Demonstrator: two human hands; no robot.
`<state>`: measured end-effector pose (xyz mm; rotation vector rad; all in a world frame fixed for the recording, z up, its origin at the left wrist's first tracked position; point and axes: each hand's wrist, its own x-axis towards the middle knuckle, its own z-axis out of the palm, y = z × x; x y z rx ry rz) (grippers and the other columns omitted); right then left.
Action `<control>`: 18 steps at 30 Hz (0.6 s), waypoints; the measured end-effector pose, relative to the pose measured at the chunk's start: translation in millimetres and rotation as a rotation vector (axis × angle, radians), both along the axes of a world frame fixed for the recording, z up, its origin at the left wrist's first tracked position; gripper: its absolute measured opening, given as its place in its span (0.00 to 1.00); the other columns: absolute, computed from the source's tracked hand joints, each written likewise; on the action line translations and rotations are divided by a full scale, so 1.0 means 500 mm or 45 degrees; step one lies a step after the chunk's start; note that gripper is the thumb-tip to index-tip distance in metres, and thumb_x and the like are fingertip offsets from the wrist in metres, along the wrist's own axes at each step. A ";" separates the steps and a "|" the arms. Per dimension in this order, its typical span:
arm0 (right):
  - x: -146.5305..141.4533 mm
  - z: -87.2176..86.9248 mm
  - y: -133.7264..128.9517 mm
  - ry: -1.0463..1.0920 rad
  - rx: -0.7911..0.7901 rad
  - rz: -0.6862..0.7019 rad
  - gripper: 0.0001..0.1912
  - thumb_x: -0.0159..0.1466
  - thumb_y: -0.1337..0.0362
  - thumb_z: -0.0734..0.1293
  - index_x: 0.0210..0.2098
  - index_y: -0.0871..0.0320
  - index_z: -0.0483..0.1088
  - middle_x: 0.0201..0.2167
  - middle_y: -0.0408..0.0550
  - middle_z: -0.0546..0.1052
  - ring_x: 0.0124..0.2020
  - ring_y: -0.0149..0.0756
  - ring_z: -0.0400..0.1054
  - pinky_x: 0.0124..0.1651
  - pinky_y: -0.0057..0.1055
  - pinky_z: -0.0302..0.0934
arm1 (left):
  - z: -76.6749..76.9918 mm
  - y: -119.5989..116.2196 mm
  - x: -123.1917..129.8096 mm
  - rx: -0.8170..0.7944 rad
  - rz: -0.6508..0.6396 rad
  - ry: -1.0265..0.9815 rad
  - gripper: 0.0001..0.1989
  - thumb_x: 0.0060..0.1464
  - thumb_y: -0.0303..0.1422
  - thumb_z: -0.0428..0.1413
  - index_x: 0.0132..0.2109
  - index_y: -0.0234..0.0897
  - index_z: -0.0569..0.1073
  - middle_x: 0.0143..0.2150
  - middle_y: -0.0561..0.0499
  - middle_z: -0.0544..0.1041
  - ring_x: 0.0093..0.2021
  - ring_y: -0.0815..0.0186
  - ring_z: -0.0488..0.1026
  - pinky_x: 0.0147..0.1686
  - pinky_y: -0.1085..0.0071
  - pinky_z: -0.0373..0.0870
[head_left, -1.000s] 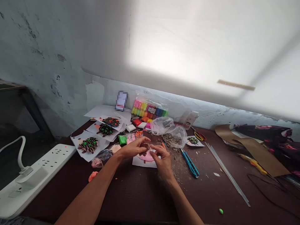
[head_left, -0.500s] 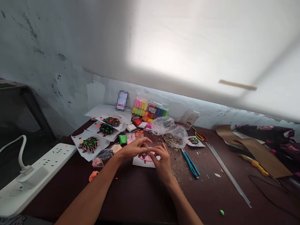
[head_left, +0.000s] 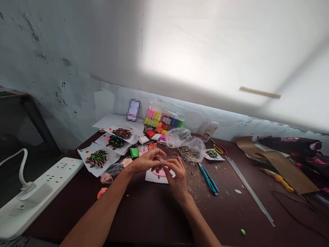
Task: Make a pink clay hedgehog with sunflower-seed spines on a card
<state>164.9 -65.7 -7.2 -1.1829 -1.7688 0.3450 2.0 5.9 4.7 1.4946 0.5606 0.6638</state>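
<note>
Where left hand (head_left: 146, 160) and right hand (head_left: 178, 178) met: over the paper (head_left: 153, 177), lower centre.
Fingers (head_left: 171, 165): nearly closed, they pinched a small brown lump (head_left: 161, 164).

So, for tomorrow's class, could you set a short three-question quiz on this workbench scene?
1. Which hand is nearer the white power strip, the left hand or the right hand?
2. True or false: the yellow-handled scissors lie to the right of the clear plastic bag of striped seeds.
3. What colour is the clay shape on the white paper sheet under the hands?
A. Green
B. Pink
C. Blue

Key: 1. The left hand. 2. True. 3. B.
</note>
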 end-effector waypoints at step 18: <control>0.005 0.005 0.005 0.108 -0.083 -0.019 0.09 0.64 0.60 0.63 0.29 0.55 0.71 0.34 0.47 0.74 0.37 0.36 0.67 0.45 0.35 0.60 | -0.007 0.010 0.002 -0.073 0.052 -0.029 0.13 0.45 0.33 0.56 0.39 0.32 0.69 0.23 0.58 0.67 0.21 0.74 0.64 0.22 0.76 0.58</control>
